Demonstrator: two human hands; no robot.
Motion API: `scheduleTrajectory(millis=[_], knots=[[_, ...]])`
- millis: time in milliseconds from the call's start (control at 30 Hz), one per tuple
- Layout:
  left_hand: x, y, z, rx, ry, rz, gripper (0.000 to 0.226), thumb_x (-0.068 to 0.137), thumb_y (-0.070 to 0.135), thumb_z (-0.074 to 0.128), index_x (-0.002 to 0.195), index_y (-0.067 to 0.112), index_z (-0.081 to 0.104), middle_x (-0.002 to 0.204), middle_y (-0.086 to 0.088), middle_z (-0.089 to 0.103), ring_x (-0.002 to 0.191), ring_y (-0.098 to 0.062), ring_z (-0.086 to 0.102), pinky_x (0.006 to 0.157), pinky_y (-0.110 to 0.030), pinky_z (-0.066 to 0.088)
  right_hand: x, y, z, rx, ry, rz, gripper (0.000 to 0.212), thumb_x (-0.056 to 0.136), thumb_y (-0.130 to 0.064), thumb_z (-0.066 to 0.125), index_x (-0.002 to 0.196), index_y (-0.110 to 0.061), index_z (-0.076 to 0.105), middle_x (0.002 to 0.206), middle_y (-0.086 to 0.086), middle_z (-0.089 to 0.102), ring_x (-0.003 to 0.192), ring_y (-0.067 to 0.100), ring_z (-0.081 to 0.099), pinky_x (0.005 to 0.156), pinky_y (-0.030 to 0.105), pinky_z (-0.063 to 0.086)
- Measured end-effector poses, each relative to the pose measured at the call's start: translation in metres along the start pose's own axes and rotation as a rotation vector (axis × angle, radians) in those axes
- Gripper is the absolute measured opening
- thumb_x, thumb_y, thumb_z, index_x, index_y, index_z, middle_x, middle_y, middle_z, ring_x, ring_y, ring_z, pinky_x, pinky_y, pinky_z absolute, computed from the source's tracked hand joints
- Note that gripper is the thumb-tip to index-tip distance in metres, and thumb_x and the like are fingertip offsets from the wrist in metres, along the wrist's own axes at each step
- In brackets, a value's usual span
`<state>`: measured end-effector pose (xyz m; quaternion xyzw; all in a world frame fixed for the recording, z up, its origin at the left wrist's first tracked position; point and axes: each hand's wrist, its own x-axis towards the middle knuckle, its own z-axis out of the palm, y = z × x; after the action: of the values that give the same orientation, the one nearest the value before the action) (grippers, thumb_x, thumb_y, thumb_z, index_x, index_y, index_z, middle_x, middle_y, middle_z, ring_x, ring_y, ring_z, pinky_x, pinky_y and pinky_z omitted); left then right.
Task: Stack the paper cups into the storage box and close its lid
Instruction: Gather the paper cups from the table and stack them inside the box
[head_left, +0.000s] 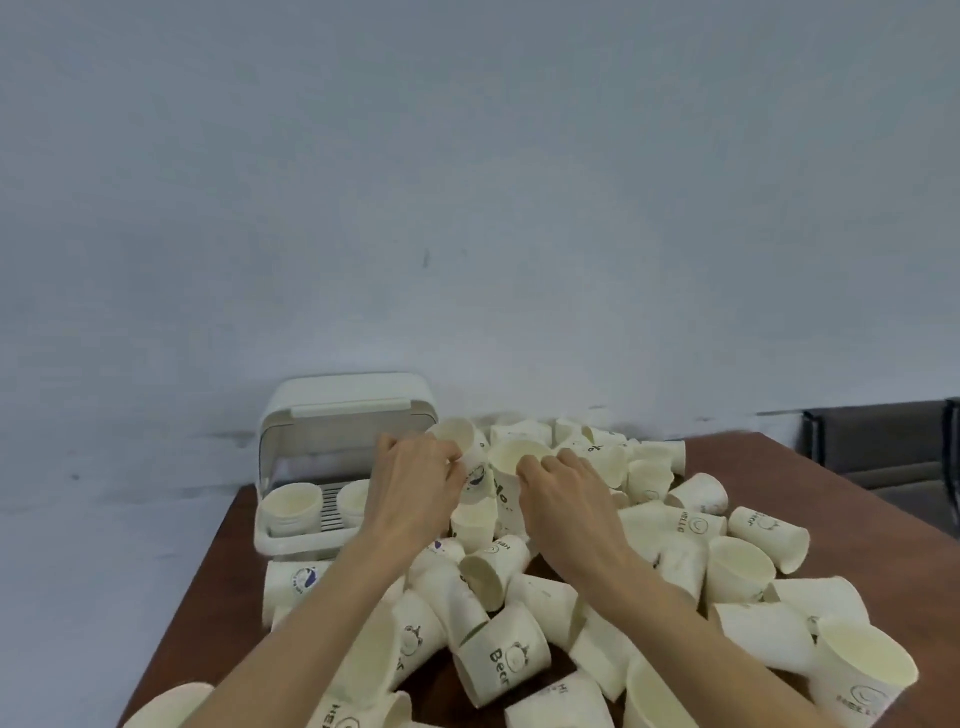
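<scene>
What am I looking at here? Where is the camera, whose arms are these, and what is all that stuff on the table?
There is no machine here: these are a person's two bare arms, filmed by one wide-angle camera worn on their head, looking forward and down. The brown table is covered with a loose pile of paper cups, most lying on their sides. At the back left stands a white storage box with its lid raised; two cups already stand upright inside. The left hand holds one cup at its rim, and the right hand holds another cup right beside it, apparently to slip one into the other.
</scene>
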<state>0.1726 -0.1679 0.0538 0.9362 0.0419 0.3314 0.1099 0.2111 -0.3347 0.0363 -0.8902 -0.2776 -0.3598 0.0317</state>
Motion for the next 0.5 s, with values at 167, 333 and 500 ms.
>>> scheduleTrajectory(millis=[167, 333, 500], knots=[[-0.004, -0.051, -0.016, 0.102, 0.022, -0.089, 0.023, 0.092, 0.028, 0.051, 0.089, 0.024, 0.073, 0.079, 0.003, 0.070, 0.083, -0.016, 0.061, 0.082, -0.030, 0.024, 0.025, -0.050, 0.016, 0.090, -0.063, -0.056, 0.033, 0.048, 0.003, 0.077, 0.059, -0.017, 0.052, 0.045, -0.003, 0.047, 0.049, 0.018, 0.041, 0.049, 0.026, 0.025], [-0.005, -0.099, -0.026, 0.185, 0.034, -0.190, 0.022, 0.092, 0.028, 0.051, 0.091, 0.026, 0.073, 0.082, 0.005, 0.069, 0.086, -0.015, 0.059, 0.085, -0.031, 0.027, 0.051, -0.088, 0.036, 0.267, -0.127, -0.041, 0.014, 0.083, -0.001, 0.049, 0.088, -0.011, 0.058, 0.077, 0.008, 0.062, 0.077, 0.028, 0.053, 0.059, 0.035, 0.031], [-0.005, -0.139, -0.025, 0.275, 0.082, -0.281, 0.024, 0.090, 0.022, 0.053, 0.072, 0.026, 0.068, 0.069, 0.005, 0.062, 0.074, -0.016, 0.056, 0.080, -0.030, 0.030, 0.075, -0.114, 0.058, 0.454, -0.159, 0.099, 0.021, 0.094, -0.013, 0.041, 0.103, -0.011, 0.059, 0.091, 0.010, 0.064, 0.082, 0.031, 0.057, 0.064, 0.037, 0.044]])
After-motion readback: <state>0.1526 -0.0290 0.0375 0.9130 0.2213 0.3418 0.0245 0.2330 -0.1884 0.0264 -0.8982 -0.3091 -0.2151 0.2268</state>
